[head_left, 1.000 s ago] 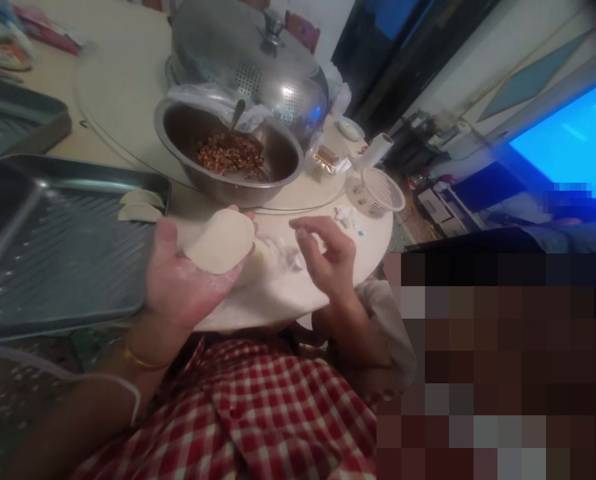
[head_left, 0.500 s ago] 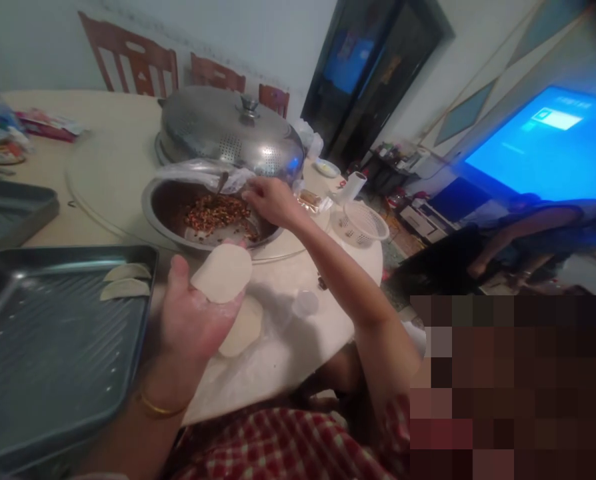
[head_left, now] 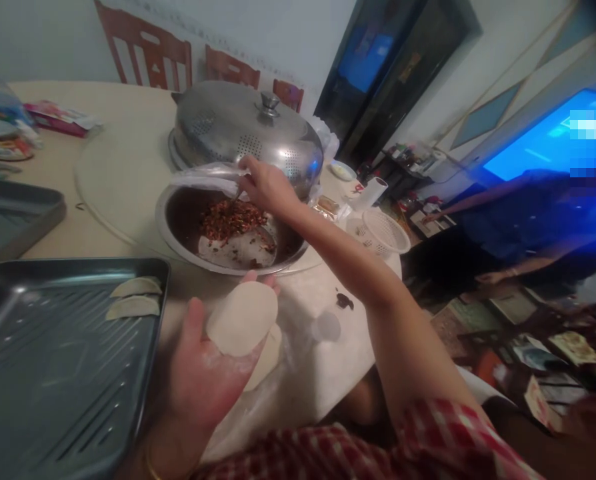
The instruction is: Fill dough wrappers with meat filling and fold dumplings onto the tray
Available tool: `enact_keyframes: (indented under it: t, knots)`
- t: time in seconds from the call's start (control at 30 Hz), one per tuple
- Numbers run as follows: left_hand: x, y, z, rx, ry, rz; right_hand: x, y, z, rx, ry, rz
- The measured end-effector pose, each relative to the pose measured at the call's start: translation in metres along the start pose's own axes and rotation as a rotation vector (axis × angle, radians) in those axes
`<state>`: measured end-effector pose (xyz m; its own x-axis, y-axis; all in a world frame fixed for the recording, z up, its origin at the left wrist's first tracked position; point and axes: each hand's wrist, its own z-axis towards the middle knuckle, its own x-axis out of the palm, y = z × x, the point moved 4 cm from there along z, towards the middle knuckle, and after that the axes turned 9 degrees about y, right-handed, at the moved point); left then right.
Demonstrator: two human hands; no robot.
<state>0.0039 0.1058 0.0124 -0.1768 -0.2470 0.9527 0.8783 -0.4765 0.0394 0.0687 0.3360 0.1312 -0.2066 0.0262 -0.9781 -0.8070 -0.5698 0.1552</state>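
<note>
My left hand (head_left: 205, 373) is held palm up above the table edge, with a round white dough wrapper (head_left: 243, 317) lying flat on its fingers. More wrappers (head_left: 268, 357) lie on the table just under it. My right hand (head_left: 265, 187) reaches over the steel bowl (head_left: 178, 237) of reddish-brown minced filling (head_left: 231, 220), its fingers closed on the handle of a spoon (head_left: 239, 195) dipped in the filling. Two folded dumplings (head_left: 134, 297) rest in the near corner of a grey metal tray (head_left: 53, 360) at my left.
Behind the bowl stands a perforated steel lid (head_left: 248, 137) over a pot. A white plastic basket (head_left: 381, 230), a paper roll (head_left: 371, 193) and wrapped snacks sit at the table's right edge. Another grey tray (head_left: 13, 217) lies far left. A person (head_left: 523, 213) sits at right.
My right hand went from hovering near the wrapper out to the bowl and closed on the spoon. My left hand kept the wrapper on its fingers. The view tilted up.
</note>
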Motion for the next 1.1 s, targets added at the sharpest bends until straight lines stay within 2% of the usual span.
enact_keyframes:
  t: [0.1, 0.23, 0.33, 0.43, 0.53, 0.6, 0.73, 0.9, 1.1]
  knots:
    - [0.003, 0.001, -0.003, 0.007, 0.053, -0.032, 0.007, -0.003, 0.005, 0.008, 0.094, -0.008]
    - [0.001, 0.000, -0.004, -0.005, 0.003, -0.029, 0.018, 0.017, 0.005, -0.158, 0.259, 0.052]
    - [-0.001, 0.000, -0.004, -0.001, -0.093, -0.017, 0.010, 0.027, -0.002, -0.174, 0.185, 0.056]
    - [0.001, 0.001, -0.002, -0.011, -0.157, -0.016, -0.004, 0.021, -0.013, -0.153, 0.052, 0.224]
    - [0.002, 0.001, -0.002, -0.009, -0.196, -0.011, -0.005, 0.008, -0.022, -0.124, 0.057, 0.483]
    - [0.002, 0.001, -0.002, -0.007, -0.214, -0.011, -0.001, 0.001, -0.025, -0.105, 0.049, 0.540]
    - [-0.001, 0.001, -0.003, -0.010, -0.237, -0.012, 0.001, 0.004, -0.031, -0.085, 0.000, 0.368]
    - [-0.003, 0.001, -0.004, 0.013, -0.273, -0.018, 0.004, 0.022, -0.040, -0.110, 0.157, 0.088]
    - [-0.004, 0.002, -0.005, 0.012, -0.287, -0.006, 0.018, 0.029, -0.037, -0.133, 0.245, 0.011]
